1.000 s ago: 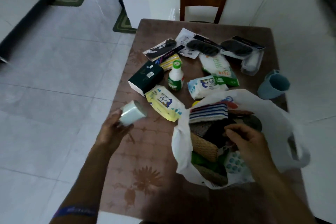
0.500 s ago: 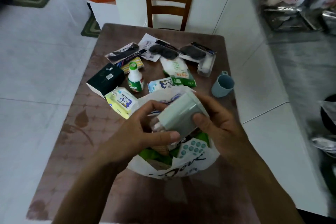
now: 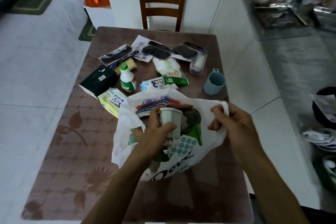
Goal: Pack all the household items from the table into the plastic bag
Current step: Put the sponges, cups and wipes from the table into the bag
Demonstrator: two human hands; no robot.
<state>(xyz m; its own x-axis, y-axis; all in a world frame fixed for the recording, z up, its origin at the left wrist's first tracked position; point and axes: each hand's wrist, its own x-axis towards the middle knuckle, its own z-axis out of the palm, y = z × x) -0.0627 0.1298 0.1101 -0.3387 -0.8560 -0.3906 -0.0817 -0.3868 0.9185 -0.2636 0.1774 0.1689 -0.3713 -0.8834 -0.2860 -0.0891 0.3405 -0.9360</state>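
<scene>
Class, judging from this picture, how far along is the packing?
Done: cloths and packets already fill the plastic bag. In hand: the left hand lowers a pale cup in; the right hand pinches the rim. Left: bottle, blue mug, dark box, several packets.

Thin crinkled white plastic bag, smooth matt pale cup, wooden chair, glossy wipes packet

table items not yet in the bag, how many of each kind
eye mask packs: 3
soft packets: 4
bottle: 1
dark box: 1
clear case: 1
blue cup: 1
total: 11
</scene>
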